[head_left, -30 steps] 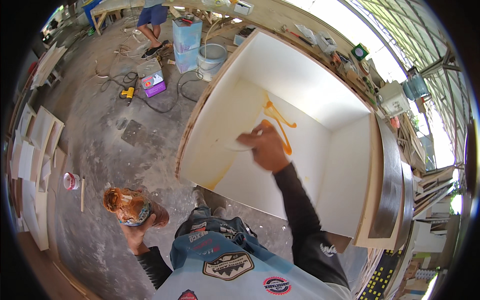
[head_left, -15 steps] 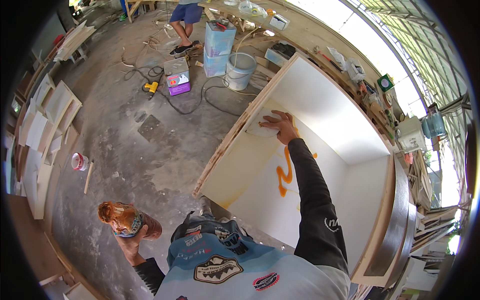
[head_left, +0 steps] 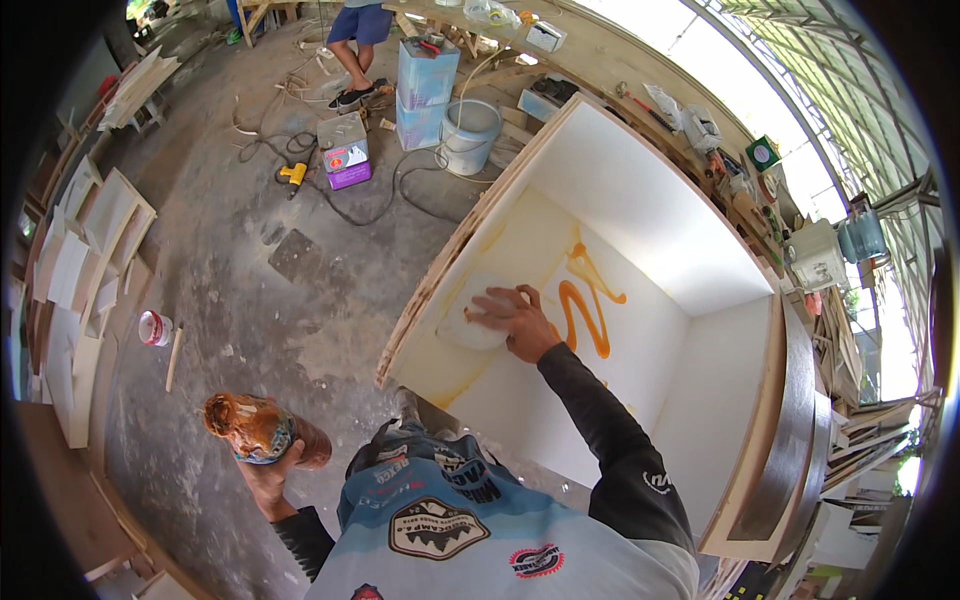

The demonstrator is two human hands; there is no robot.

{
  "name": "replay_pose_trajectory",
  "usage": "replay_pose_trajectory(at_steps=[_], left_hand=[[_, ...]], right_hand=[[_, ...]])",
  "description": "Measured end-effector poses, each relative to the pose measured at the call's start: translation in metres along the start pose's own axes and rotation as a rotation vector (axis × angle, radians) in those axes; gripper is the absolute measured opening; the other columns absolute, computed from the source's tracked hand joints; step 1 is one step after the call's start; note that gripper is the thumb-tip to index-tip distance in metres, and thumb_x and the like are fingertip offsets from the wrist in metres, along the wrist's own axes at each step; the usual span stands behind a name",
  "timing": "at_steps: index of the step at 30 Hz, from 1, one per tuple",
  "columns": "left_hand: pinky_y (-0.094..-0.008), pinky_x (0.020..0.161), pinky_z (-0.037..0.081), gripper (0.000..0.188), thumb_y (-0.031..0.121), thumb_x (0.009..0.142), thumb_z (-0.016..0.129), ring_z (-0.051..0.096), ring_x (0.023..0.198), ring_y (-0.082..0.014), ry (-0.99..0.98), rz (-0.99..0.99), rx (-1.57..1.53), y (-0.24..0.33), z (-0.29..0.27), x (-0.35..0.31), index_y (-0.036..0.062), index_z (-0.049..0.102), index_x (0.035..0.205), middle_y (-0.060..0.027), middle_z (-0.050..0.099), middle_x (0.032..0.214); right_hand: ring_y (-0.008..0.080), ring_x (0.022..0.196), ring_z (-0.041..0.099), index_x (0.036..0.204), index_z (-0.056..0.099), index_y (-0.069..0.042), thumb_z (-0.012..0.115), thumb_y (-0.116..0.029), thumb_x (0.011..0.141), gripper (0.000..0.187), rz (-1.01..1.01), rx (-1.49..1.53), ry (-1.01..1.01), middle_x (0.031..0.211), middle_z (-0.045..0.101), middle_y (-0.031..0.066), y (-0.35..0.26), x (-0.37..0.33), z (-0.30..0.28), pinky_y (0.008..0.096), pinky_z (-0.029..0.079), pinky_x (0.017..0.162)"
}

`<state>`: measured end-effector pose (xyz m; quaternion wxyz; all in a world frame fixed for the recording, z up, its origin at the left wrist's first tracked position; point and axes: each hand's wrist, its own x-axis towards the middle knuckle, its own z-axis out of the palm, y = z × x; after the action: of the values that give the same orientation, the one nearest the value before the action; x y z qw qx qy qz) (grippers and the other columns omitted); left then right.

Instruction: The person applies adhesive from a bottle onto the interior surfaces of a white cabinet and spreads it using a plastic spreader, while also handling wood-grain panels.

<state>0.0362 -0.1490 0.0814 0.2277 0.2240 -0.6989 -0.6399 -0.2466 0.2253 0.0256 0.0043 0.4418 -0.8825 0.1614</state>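
Note:
My left hand (head_left: 268, 482) is wrapped round a glue bottle (head_left: 262, 432), its top end thickly caked with orange-brown residue. It is tilted toward the left, over the floor. Inside the open white box-shaped cabinet (head_left: 640, 350), my right hand (head_left: 516, 320) presses a thin, pale flat spreader (head_left: 466, 318) against the panel near the rough-edged side. Its fingers lie over the spreader and partly hide it. An orange zigzag of glue (head_left: 592, 320) lies on the white surface right of this hand. Thin yellowish smears mark the panel around the spreader.
Beyond the cabinet stand a grey bucket (head_left: 470, 138), stacked blue tins (head_left: 425, 90) and a purple-and-white tin (head_left: 346, 155). A yellow power tool (head_left: 292, 178) and cables lie on the floor. A person's legs (head_left: 358, 45) show behind. Left are wooden frames (head_left: 105, 235) and a small tub (head_left: 155, 328).
My right hand has slid the spreader toward me and left along the panel, uncovering more of the glue zigzag. My left hand still holds the bottle, nearly in place.

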Motion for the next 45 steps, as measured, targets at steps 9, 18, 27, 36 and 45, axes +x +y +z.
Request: replay_pose_trajectory(at_steps=[9,18,27,36,45], left_hand=[[-0.0386,0.103,0.042,0.09,0.003,0.057,0.085,0.057,0.115,-0.0248,-0.033,0.011,0.024,-0.006,-0.001,-0.002,0.0021,0.041,0.135,-0.0139,0.059,0.126],[-0.0387,0.103,0.043,0.09,0.007,0.057,0.087,0.057,0.116,-0.025,0.013,-0.017,0.042,-0.005,-0.015,-0.014,0.0028,0.041,0.134,-0.0154,0.059,0.126],[-0.0345,0.091,0.048,0.068,0.009,0.056,0.087,0.062,0.097,-0.0177,0.041,-0.055,0.062,-0.012,-0.019,-0.01,0.0016,0.059,0.117,-0.0051,0.065,0.107],[-0.0343,0.091,0.048,0.066,0.005,0.059,0.088,0.062,0.098,-0.0171,-0.061,-0.037,0.006,-0.019,-0.004,0.0,0.0024,0.057,0.117,-0.0047,0.064,0.108],[-0.0357,0.094,0.047,0.073,0.002,0.059,0.086,0.061,0.101,-0.0191,-0.245,0.011,0.08,-0.019,-0.006,0.001,0.002,0.052,0.124,-0.0062,0.063,0.112]], right_hand=[[0.0253,0.092,0.059,0.11,0.069,-0.018,0.06,-0.006,0.078,0.035,0.45,-0.345,0.209,0.079,0.066,0.0051,0.093,0.048,-0.06,0.0418,0.043,0.08],[0.0251,0.107,0.057,0.118,0.069,-0.022,0.055,-0.011,0.085,0.038,0.605,-0.39,0.169,0.091,0.07,0.0108,0.18,0.101,-0.028,0.0444,0.044,0.09],[0.0304,0.1,0.061,0.118,0.068,-0.029,0.056,-0.013,0.082,0.041,0.484,-0.194,-0.05,0.095,0.066,0.0141,0.081,0.061,-0.02,0.0447,0.051,0.085],[0.027,0.095,0.059,0.098,0.067,-0.011,0.058,-0.01,0.072,0.028,0.431,0.053,0.028,0.084,0.067,0.007,-0.175,0.003,0.018,0.047,0.043,0.071],[0.0258,0.086,0.06,0.102,0.071,-0.012,0.059,-0.003,0.073,0.033,0.342,0.251,0.111,0.091,0.068,0.0062,-0.224,-0.016,-0.02,0.0421,0.047,0.069]])
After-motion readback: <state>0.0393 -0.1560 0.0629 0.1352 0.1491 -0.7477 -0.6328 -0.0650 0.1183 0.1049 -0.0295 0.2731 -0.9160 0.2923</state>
